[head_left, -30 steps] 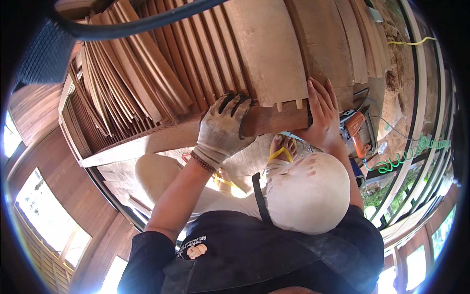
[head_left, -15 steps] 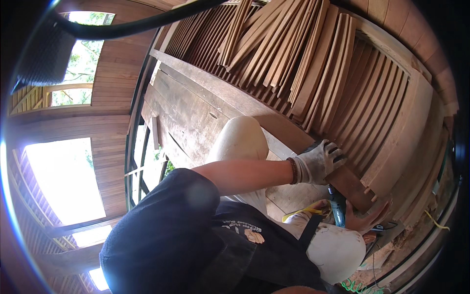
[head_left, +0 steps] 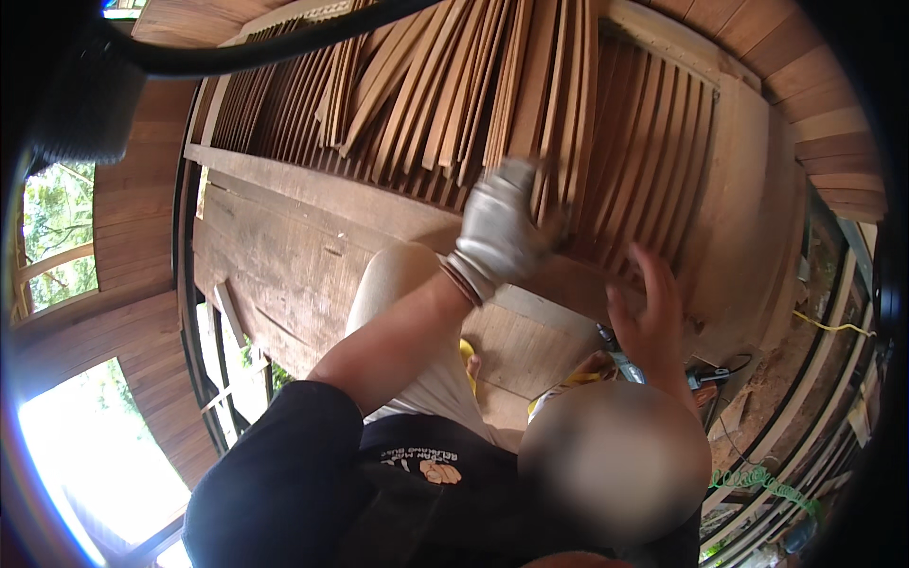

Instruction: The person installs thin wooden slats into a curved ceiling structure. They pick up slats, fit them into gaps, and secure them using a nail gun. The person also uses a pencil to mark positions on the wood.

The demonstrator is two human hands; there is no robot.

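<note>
My left hand (head_left: 507, 222), in a grey glove, is at the lower ends of loose wooden slats (head_left: 469, 104), its fingers blurred and partly hidden; whether it grips one I cannot tell. The slats lie fanned over a wooden frame with parallel louvres (head_left: 653, 142). My right hand (head_left: 649, 312), bare, is raised beside the frame's lower rail (head_left: 587, 275), right of my left hand, with its fingers apart. Below it is a blue power tool (head_left: 630, 369), partly hidden.
My knee (head_left: 383, 293) and sandalled feet are below the frame, on a wooden board surface (head_left: 256, 256). Window openings (head_left: 80, 426) are at left. A green coiled hose (head_left: 757, 481), a yellow cord (head_left: 833, 325) and dark metal rails are at right.
My view has swung across the frame. My left hand has moved up from the lower rail to the slat ends. My right hand has come away from the rail.
</note>
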